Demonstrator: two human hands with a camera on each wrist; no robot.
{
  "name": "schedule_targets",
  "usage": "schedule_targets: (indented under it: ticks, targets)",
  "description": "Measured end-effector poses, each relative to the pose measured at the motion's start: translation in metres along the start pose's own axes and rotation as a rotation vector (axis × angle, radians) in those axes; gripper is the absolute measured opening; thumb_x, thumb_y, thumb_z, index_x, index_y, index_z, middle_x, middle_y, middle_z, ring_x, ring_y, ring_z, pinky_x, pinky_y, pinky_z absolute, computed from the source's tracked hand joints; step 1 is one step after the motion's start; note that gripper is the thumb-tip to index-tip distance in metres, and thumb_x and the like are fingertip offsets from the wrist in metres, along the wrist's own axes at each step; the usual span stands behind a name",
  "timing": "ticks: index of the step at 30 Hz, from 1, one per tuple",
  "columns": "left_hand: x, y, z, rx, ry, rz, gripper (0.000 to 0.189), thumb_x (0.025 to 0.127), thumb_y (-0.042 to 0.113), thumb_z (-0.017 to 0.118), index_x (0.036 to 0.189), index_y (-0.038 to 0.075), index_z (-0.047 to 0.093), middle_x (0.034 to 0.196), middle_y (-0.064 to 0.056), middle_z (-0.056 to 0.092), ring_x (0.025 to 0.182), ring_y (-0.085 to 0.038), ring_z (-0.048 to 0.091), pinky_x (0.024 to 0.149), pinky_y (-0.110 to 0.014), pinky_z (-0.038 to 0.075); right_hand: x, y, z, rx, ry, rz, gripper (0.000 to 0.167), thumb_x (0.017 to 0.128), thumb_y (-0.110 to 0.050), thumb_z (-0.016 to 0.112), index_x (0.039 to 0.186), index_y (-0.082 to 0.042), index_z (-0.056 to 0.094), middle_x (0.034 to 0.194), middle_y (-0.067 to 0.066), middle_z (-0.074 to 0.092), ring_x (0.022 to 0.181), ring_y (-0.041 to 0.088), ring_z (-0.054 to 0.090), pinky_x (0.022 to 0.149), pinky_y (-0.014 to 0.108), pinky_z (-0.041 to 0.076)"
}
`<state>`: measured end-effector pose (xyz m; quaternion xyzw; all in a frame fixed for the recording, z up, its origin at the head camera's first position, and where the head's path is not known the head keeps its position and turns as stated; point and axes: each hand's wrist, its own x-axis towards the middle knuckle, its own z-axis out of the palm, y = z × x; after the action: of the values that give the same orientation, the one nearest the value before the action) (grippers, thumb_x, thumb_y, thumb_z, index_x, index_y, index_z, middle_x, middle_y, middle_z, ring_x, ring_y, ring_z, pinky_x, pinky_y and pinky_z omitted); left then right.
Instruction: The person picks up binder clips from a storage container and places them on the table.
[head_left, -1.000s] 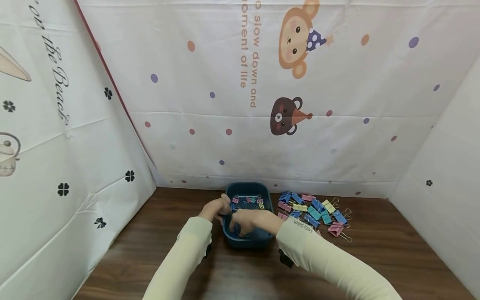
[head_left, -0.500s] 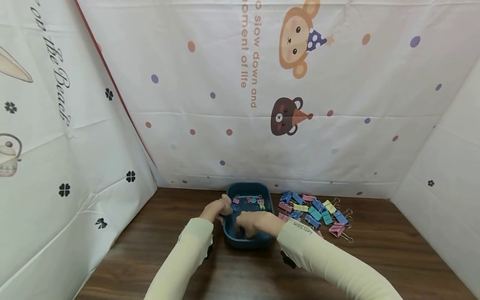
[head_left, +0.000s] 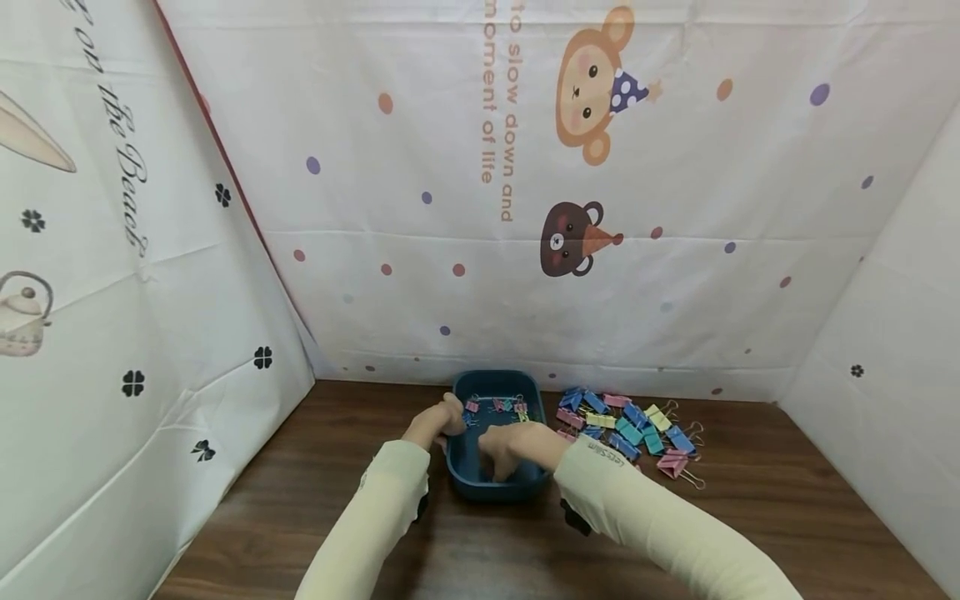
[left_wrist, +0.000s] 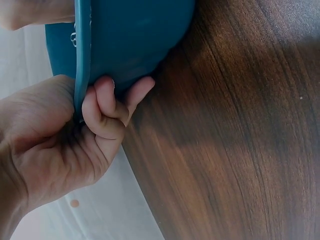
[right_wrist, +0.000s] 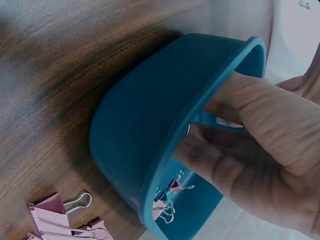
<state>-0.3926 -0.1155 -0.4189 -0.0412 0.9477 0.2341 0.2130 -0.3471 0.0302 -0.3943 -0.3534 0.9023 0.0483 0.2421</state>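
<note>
A dark blue plastic bin [head_left: 497,492] stands on the wooden table. My left hand [head_left: 441,419] grips its left wall; in the left wrist view the curled fingers [left_wrist: 102,112] press the outside below the rim. Inside the near half of the bin is my right hand [head_left: 517,443], bent downward. The right wrist view shows a small metal loop [right_wrist: 187,130] of a binder clip between its fingers; the clip's body is hidden by them. Several small binder clips [right_wrist: 175,187] in pink, teal, yellow and blue lie toward the bin's far end.
Right of the bin, a pile of larger binder clips [head_left: 630,429] in blue, pink, yellow and teal lies on the table [head_left: 780,492]. A printed white sheet [head_left: 420,300] hangs close behind the bin, with more sheets at both sides.
My right hand has shifted slightly right and toward me inside the bin, its fingers drawn closer together. Small blue clips seen beneath it earlier no longer show there. The left hand keeps its hold.
</note>
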Motion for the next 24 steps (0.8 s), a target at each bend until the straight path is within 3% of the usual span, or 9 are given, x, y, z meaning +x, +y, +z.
schedule_targets:
  ticks: [5,13,17,21,24]
  targets:
    - [0.0,0.003,0.004,0.034,0.02,-0.006,0.047,0.102,0.007,0.051,0.141,-0.01,0.029,0.13,-0.036,0.053,0.053,-0.018,0.066,0.039,-0.019,0.043,-0.007,0.001,-0.002,-0.02,0.028,0.009,0.015,0.092,-0.024,0.077,0.105,-0.018,0.077,0.098,-0.003,0.075,0.081,0.005,0.066,0.078,0.026,0.059]
    - [-0.002,0.005,0.003,0.089,0.026,-0.009,0.061,0.104,0.011,0.05,0.152,-0.01,0.019,0.147,-0.036,0.045,0.076,-0.026,0.078,0.04,-0.019,0.045,-0.035,0.008,-0.015,0.038,0.122,-0.057,0.016,0.093,-0.024,0.075,0.106,-0.016,0.076,0.106,-0.002,0.074,0.091,0.007,0.067,0.083,0.028,0.058]
    - [-0.001,0.007,0.003,0.097,0.009,0.002,0.065,0.104,0.011,0.049,0.155,-0.01,0.015,0.153,-0.035,0.038,0.066,-0.023,0.075,0.04,-0.019,0.044,-0.055,0.016,-0.021,0.058,0.162,-0.075,0.016,0.093,-0.023,0.075,0.106,-0.014,0.076,0.105,0.0,0.074,0.09,0.009,0.066,0.081,0.028,0.059]
    - [0.0,0.01,0.002,0.223,-0.013,0.009,0.066,0.105,0.015,0.047,0.157,-0.01,0.014,0.158,-0.03,0.036,0.049,-0.014,0.061,0.04,-0.018,0.041,-0.074,0.027,-0.023,0.066,0.192,-0.041,0.016,0.093,-0.023,0.074,0.106,-0.013,0.076,0.106,0.004,0.072,0.092,0.013,0.065,0.08,0.032,0.059]
    - [0.0,0.015,0.001,0.372,-0.03,-0.006,0.064,0.107,0.016,0.043,0.158,-0.01,0.014,0.161,-0.027,0.033,0.042,-0.01,0.05,0.04,-0.018,0.038,-0.085,0.038,-0.022,0.068,0.213,-0.017,0.015,0.092,-0.021,0.074,0.105,-0.011,0.076,0.104,0.006,0.072,0.087,0.013,0.064,0.076,0.033,0.057]
